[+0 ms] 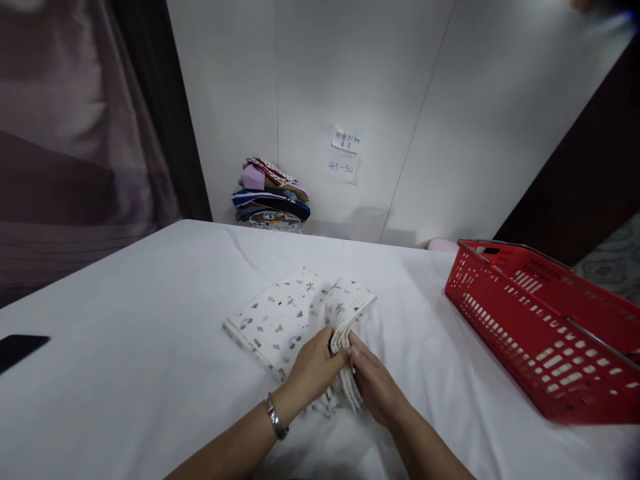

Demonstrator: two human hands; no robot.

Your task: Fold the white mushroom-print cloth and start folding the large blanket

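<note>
A white cloth with small printed figures (280, 313) lies folded on the white table (150, 320). My left hand (315, 365), with a metal bracelet at the wrist, rests on the near part of the cloth and its fingers pinch the stacked folded edges. From the right, my right hand (374, 387) meets it, fingers closed on the same folded edge. The two hands touch at the fold.
A red plastic basket (540, 327) stands on the table at the right. A stack of folded colourful clothes (273, 197) lies at the far edge against the white wall, under two paper notes (344, 155). A black flat object (20, 348) lies at the left edge.
</note>
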